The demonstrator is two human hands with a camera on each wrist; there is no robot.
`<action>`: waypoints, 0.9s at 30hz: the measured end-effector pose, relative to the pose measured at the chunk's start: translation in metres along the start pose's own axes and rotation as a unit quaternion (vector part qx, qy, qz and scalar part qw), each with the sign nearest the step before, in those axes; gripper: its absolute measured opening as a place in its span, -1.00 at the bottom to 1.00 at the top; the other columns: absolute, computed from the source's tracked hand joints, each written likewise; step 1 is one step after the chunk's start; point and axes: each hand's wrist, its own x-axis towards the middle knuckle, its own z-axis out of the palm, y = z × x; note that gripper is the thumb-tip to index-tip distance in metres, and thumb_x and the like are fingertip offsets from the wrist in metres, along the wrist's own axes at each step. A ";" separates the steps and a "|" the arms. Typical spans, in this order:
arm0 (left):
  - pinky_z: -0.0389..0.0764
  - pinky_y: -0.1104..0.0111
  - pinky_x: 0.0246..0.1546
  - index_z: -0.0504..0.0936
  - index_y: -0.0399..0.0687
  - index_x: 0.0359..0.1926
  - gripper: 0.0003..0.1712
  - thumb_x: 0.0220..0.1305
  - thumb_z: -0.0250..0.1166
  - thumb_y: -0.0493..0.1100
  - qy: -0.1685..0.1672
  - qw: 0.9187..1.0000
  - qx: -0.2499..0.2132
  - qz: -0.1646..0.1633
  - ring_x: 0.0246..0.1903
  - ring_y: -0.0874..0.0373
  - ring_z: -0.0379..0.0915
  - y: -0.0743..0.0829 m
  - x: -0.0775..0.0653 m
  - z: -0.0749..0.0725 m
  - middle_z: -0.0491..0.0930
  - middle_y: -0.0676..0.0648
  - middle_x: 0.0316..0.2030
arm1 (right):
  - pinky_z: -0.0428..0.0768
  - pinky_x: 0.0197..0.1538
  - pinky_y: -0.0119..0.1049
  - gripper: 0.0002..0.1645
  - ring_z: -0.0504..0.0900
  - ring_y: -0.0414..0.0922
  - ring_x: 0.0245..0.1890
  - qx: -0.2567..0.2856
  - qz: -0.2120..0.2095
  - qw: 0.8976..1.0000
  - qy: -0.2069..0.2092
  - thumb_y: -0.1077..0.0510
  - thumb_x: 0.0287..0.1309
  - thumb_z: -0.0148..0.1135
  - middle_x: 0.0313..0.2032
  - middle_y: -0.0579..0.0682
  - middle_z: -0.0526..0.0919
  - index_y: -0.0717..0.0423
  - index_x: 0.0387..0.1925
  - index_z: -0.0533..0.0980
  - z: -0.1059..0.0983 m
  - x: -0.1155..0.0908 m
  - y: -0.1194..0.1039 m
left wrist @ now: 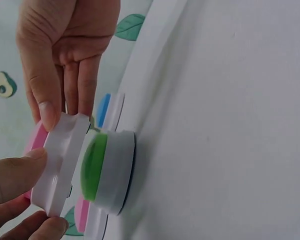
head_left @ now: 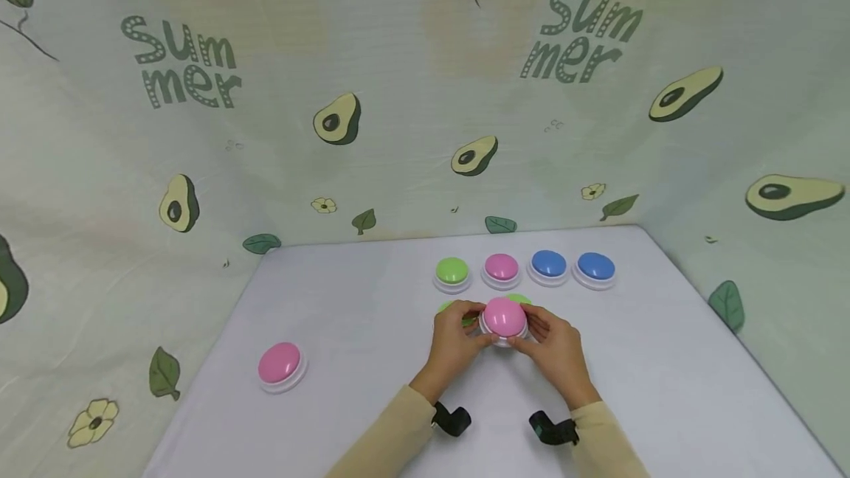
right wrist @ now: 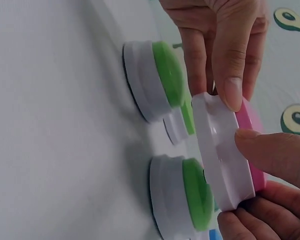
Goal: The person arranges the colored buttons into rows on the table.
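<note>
A pink push button with a white round base [head_left: 505, 317] is held off the table between both hands. My left hand [head_left: 453, 345] pinches its left side, thumb on the near rim and fingers around the far side. On its right side my right hand [head_left: 559, 356] grips it the same way. The right wrist view shows the white base [right wrist: 221, 155] apart from two green buttons [right wrist: 169, 72] [right wrist: 197, 195] that stand on the table. From the head, those green buttons [head_left: 519, 299] are mostly hidden behind the hands and the pink one.
Along the back of the white table [head_left: 358, 293] stand a green button [head_left: 452, 271], a pink button [head_left: 501, 267] and two blue buttons [head_left: 549, 264] [head_left: 596, 266]. Another pink button [head_left: 280, 364] sits alone on the left. Patterned cloth [head_left: 398, 190] hangs behind the table.
</note>
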 end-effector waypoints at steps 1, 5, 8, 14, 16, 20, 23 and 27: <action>0.71 0.43 0.00 0.70 -0.33 0.04 -0.45 -0.04 0.66 -0.46 0.004 1.000 -0.005 0.005 0.06 -0.08 0.67 0.001 0.001 0.004 0.67 -0.17 -0.03 | 0.60 0.24 -0.10 -0.21 0.55 0.27 0.31 -0.002 0.000 1.000 0.002 0.33 0.05 0.62 0.27 0.41 0.57 0.44 0.31 0.49 -0.003 0.000 0.001; 0.72 0.42 -0.01 0.70 -0.37 0.02 -0.46 -0.04 0.65 -0.48 0.013 1.000 -0.016 0.013 0.04 -0.08 0.69 0.005 0.005 0.021 0.69 -0.20 -0.05 | 0.60 0.23 -0.09 -0.21 0.56 0.28 0.31 -0.006 0.002 1.000 0.014 0.32 0.05 0.62 0.26 0.42 0.58 0.44 0.30 0.49 -0.017 0.000 0.005; 0.72 0.42 -0.01 0.70 -0.38 0.03 -0.46 -0.04 0.64 -0.48 0.013 1.000 -0.019 0.009 0.04 -0.07 0.71 0.008 0.008 0.035 0.70 -0.22 -0.05 | 0.59 0.23 -0.10 -0.21 0.55 0.28 0.31 -0.013 0.011 1.000 0.021 0.30 0.06 0.62 0.26 0.43 0.57 0.45 0.30 0.48 -0.027 0.000 0.010; 0.72 0.45 -0.04 0.71 -0.40 0.06 -0.44 -0.04 0.64 -0.49 0.002 1.000 -0.010 0.008 0.01 -0.02 0.74 0.012 0.014 0.060 0.73 -0.23 0.01 | 0.57 0.22 -0.14 -0.20 0.53 0.29 0.32 -0.029 0.031 0.998 0.036 0.29 0.09 0.61 0.28 0.43 0.55 0.45 0.32 0.47 -0.044 -0.001 0.021; 0.72 0.47 -0.04 0.71 -0.38 0.08 -0.43 -0.02 0.64 -0.47 -0.006 1.000 0.001 0.001 0.02 0.02 0.74 0.015 0.015 0.067 0.74 -0.21 0.02 | 0.57 0.21 -0.16 -0.20 0.53 0.29 0.32 -0.032 0.036 0.998 0.041 0.29 0.09 0.61 0.28 0.44 0.55 0.46 0.32 0.46 -0.050 -0.001 0.025; 0.68 0.51 0.00 0.69 -0.36 0.16 -0.39 0.03 0.64 -0.40 -0.027 0.999 0.024 -0.011 0.07 0.11 0.70 0.022 0.016 0.080 0.73 -0.17 0.06 | 0.56 0.18 -0.22 -0.19 0.52 0.30 0.32 -0.037 0.039 0.997 0.047 0.29 0.11 0.59 0.29 0.46 0.53 0.47 0.34 0.44 -0.062 0.001 0.033; 0.63 0.53 0.08 0.63 -0.38 0.25 -0.31 0.06 0.63 -0.40 -0.048 0.998 0.028 -0.015 0.19 0.12 0.62 0.027 0.017 0.090 0.68 -0.20 0.17 | 0.55 0.17 -0.23 -0.19 0.50 0.32 0.34 -0.043 0.043 0.997 0.048 0.30 0.14 0.57 0.31 0.47 0.50 0.47 0.36 0.42 -0.071 0.004 0.040; 0.56 0.51 0.19 0.50 -0.42 0.37 -0.19 0.10 0.61 -0.39 -0.086 0.996 0.031 -0.018 0.32 0.06 0.50 0.029 0.018 0.103 0.54 -0.27 0.34 | 0.53 0.19 -0.16 -0.19 0.48 0.34 0.35 -0.062 0.049 0.996 0.046 0.31 0.16 0.53 0.33 0.48 0.47 0.50 0.38 0.39 -0.080 0.008 0.048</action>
